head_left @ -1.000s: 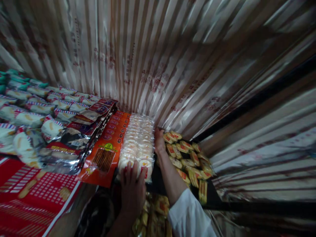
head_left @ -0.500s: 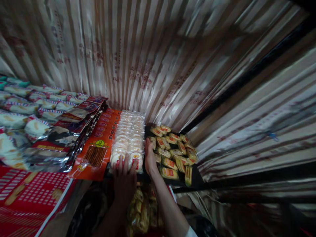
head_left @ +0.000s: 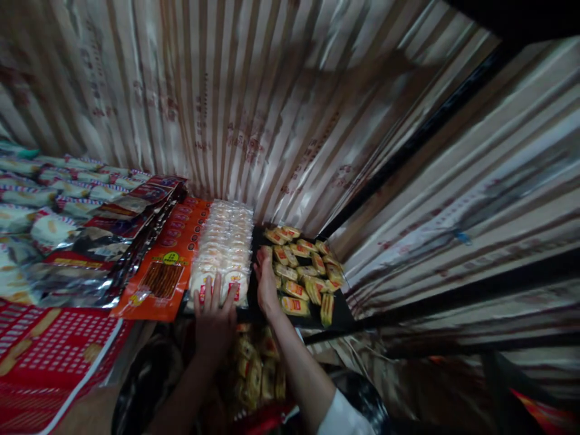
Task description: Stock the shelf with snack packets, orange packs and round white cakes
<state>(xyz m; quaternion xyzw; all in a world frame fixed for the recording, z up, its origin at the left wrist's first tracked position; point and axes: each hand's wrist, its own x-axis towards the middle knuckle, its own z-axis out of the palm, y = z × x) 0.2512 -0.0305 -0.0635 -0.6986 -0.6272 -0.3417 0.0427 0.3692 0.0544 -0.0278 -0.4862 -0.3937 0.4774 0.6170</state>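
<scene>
My left hand [head_left: 214, 323] lies with its fingers spread on the front of the clear-wrapped white round snacks [head_left: 224, 248], which stand in tight rows with red labels. Stretched out flat, my right hand [head_left: 267, 290] rests on edge in the narrow strip between those rows and the loose yellow snack packets [head_left: 295, 289]. A small gap separates its palm side from the white snacks. Neither hand grips anything. To the left of the white rows lies an orange snack bag [head_left: 168, 272] with a picture of brown sticks.
Dark foil snack bags [head_left: 109, 254] and white wrapped packets [head_left: 27, 196] cover the display further left. A red basket [head_left: 54, 350] stands at the front left. More yellow packets [head_left: 256, 368] sit below the black board [head_left: 342, 308]. Striped sheeting and a black pole [head_left: 385, 181] stand behind.
The view has swung slightly to the right. My right hand has come a little away from the side of the white snacks. My left hand stays on their front.
</scene>
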